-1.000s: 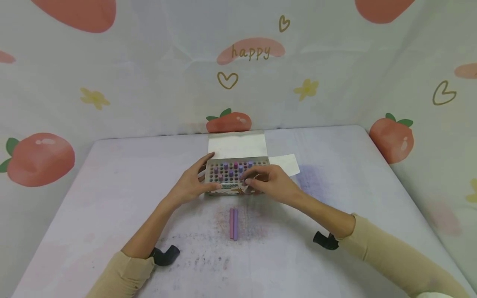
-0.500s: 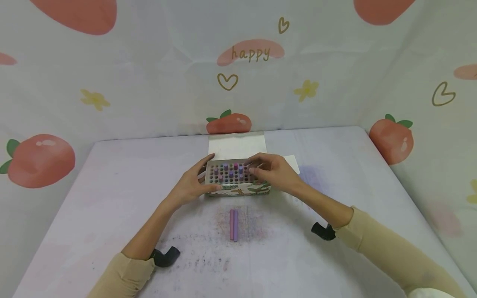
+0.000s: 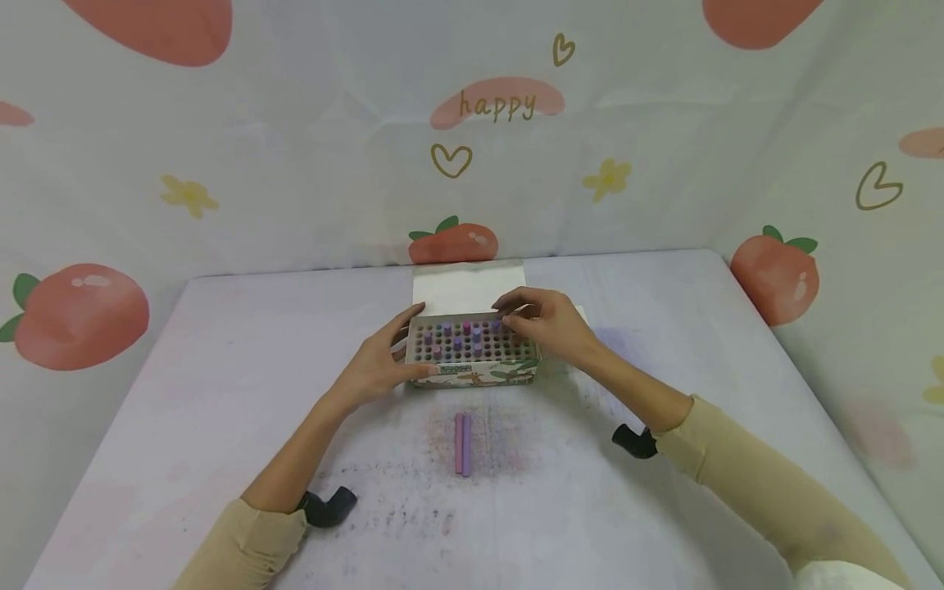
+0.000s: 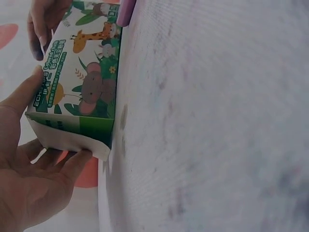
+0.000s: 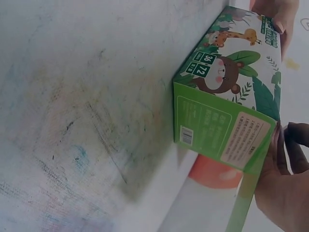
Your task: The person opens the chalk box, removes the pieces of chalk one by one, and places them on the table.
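Note:
A chalk box [image 3: 483,375] printed with animals stands mid-table, its lid folded back. Several purple and pink chalks poke up from the holes inside. My left hand [image 3: 374,366] holds the box's left end, thumb along the front edge and fingers round the side flap [image 4: 70,138]. At the back right corner is my right hand [image 3: 549,325], its fingers bent with a gap between thumb and forefinger. Its fingertips are close by a purple chalk [image 3: 496,326]; contact is hard to make out. Two more sticks, a pink chalk [image 3: 459,443] and a purple chalk [image 3: 466,447], lie in front.
Behind the box lies its white lid [image 3: 468,288]. A side flap [image 5: 245,200] hangs out at the right end, near my right hand. Chalk smudges mark the white table cover [image 3: 398,508]. A fruit-printed cloth [image 3: 310,131] hangs at the back.
My right hand has moved from the box's front right to its back right corner, uncovering a purple chalk in the front rows. The left hand stays on the box.

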Demonstrator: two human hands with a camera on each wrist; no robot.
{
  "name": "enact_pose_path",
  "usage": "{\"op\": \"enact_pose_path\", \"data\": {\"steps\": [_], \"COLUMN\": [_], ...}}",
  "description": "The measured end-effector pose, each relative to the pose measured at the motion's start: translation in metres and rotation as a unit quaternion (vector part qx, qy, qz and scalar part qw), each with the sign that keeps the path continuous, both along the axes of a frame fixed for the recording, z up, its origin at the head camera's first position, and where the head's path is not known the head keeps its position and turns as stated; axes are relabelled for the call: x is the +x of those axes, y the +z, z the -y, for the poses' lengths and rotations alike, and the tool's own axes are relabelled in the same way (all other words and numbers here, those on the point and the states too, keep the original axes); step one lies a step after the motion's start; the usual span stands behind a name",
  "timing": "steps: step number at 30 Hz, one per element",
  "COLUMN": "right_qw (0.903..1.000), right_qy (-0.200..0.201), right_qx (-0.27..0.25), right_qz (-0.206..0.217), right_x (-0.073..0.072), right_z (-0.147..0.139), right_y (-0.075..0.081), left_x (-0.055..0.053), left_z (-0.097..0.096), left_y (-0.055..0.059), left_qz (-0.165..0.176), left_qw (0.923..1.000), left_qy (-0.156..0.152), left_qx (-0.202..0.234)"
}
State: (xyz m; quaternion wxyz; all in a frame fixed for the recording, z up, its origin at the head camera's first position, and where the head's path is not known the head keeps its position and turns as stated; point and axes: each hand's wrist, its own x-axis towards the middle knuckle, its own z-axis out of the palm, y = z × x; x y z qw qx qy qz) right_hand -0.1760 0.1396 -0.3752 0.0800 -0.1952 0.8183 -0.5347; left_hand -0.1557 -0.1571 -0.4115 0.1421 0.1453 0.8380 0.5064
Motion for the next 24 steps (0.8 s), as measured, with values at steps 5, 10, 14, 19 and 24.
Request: {"op": "enact_pose_path", "data": {"steps": [5,10,14,19,24], "right_qw": [0.9994,0.9967,0.9915,0.9853,0.9761], "right_qy": [-0.007,-0.011,-0.014,-0.018,-0.013], "right_qx": [0.018,0.079,0.130,0.170,0.216], "right_qz": [0.029,0.016,0.003,0.007,-0.010], "right_x": [-0.002,-0.005,-0.007,-0.009,-0.012], "right_z": [0.001,0.003,0.005,0.006,0.013], "right_y": [-0.001,0.000,0.001,0.002,0.004], "left_x": [0.001,0.000,0.000,0.001,0.002], "left_z": [0.000,0.000,-0.001,-0.002,-0.001], "left_y": [0.001,0.001,0.001,0.001,0.000], "left_qz": [0.002,0.005,0.007,0.005,0.005], "left_qw": [1.0000,1.0000,1.0000,1.0000,1.0000], "left_qy": [0.001,0.001,0.003,0.000,0.004], "left_qx": [0.000,0.001,-0.002,-0.004,-0.006]}}
